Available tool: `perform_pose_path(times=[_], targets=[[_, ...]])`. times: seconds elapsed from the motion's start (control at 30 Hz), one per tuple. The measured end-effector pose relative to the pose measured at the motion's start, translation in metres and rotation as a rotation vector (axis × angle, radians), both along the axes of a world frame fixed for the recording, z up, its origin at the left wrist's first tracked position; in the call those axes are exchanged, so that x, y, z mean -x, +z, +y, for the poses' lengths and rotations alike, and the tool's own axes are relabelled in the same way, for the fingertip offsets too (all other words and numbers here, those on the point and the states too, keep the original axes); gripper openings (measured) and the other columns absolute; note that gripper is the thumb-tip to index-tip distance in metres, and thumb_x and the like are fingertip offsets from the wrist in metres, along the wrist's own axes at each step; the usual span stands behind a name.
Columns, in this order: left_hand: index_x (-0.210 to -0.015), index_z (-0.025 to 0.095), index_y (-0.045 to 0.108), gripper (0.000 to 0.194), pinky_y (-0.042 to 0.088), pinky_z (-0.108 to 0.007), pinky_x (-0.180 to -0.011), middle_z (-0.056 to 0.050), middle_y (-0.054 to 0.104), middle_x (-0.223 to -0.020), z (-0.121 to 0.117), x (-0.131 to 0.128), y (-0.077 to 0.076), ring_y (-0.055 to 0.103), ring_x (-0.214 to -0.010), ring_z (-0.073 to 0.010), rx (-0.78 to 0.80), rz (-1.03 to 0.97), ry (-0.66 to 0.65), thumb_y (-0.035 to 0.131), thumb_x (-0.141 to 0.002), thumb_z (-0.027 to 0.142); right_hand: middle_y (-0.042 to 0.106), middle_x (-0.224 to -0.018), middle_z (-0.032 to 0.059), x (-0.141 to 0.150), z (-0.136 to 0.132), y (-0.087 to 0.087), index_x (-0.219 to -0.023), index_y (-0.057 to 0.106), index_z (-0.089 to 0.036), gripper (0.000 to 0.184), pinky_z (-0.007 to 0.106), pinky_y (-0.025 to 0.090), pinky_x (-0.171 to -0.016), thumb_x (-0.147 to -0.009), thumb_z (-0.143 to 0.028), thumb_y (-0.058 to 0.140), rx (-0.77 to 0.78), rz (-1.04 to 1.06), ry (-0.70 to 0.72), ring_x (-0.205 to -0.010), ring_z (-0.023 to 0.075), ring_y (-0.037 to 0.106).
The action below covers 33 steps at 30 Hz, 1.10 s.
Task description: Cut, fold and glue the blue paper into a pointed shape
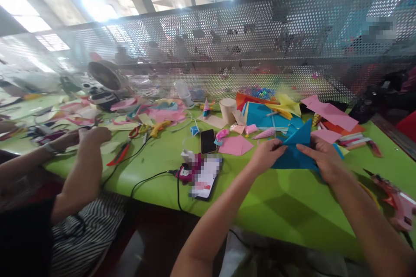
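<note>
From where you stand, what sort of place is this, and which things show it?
Probably a shared craft workshop: a long green table carries scissors and cut pink sheets, a perforated metal screen runs behind it, and another person's hands work nearby.

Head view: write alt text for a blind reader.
Left hand and right hand hold a folded blue sheet over a green table with a dark phone, a lit phone and a pink sheet. Another person's hand is at left.

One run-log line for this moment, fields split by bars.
left hand: holding blue sheet | right hand: holding same sheet | black phone: on green table
</note>
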<state>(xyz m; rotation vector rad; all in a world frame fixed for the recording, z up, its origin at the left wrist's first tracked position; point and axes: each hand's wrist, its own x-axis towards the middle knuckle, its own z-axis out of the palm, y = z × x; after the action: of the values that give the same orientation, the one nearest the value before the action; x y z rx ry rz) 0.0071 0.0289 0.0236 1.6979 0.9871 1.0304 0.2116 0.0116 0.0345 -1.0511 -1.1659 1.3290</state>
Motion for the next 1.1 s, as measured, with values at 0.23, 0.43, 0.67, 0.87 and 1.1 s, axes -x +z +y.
perform_pose_path(times=[0.23,0.43,0.67,0.87,1.1], targets=[[-0.079,0.017,0.065,0.039,0.027,-0.027,-0.059,0.004,0.046,-0.067,0.004,0.007,-0.021,0.038,-0.062,-0.0111,0.147,-0.022,-0.068,0.068,-0.090,0.055,0.086,-0.104,0.0014,-0.008,0.008,-0.026,-0.115,0.078,-0.030,0.046,0.047,0.067,-0.081,-0.074,-0.045,0.094,0.060,0.055,-0.120,-0.090,0.0305,0.081],[-0.084,0.016,0.070,0.033,0.033,-0.026,-0.063,0.002,0.055,-0.070,0.003,0.019,-0.025,0.045,-0.065,-0.0119,0.119,0.023,-0.094,0.066,-0.092,0.049,0.086,-0.095,0.0032,-0.008,0.003,-0.033,-0.101,0.079,-0.028,0.041,0.049,0.067,-0.076,-0.070,-0.048,0.096,0.149,0.038,-0.105,-0.084,0.0316,0.081],[-0.093,0.016,0.073,0.030,0.035,-0.026,-0.064,-0.001,0.062,-0.077,0.003,0.019,-0.024,0.049,-0.069,-0.0124,0.167,-0.052,-0.107,0.070,-0.090,0.046,0.084,-0.089,0.0016,-0.003,0.000,-0.037,-0.088,0.081,-0.028,0.035,0.047,0.066,-0.079,-0.065,-0.048,0.098,0.143,-0.020,-0.162,-0.080,0.0282,0.078],[-0.087,0.016,0.071,0.035,0.034,-0.025,-0.062,0.000,0.058,-0.075,0.004,0.020,-0.024,0.048,-0.069,-0.0121,0.208,-0.090,-0.129,0.071,-0.089,0.050,0.083,-0.085,0.0011,-0.001,-0.001,-0.035,-0.085,0.081,-0.028,0.034,0.048,0.065,-0.078,-0.065,-0.049,0.098,0.122,-0.039,-0.179,-0.077,0.0274,0.076],[-0.093,0.015,0.073,0.036,0.037,-0.026,-0.065,-0.001,0.063,-0.080,0.004,0.019,-0.027,0.051,-0.071,-0.0118,0.249,-0.196,-0.170,0.078,-0.085,0.049,0.085,-0.093,0.0014,0.000,0.000,-0.036,-0.089,0.080,-0.029,0.030,0.049,0.065,-0.081,-0.069,-0.045,0.096,0.116,0.051,-0.155,-0.087,0.0305,0.079]])
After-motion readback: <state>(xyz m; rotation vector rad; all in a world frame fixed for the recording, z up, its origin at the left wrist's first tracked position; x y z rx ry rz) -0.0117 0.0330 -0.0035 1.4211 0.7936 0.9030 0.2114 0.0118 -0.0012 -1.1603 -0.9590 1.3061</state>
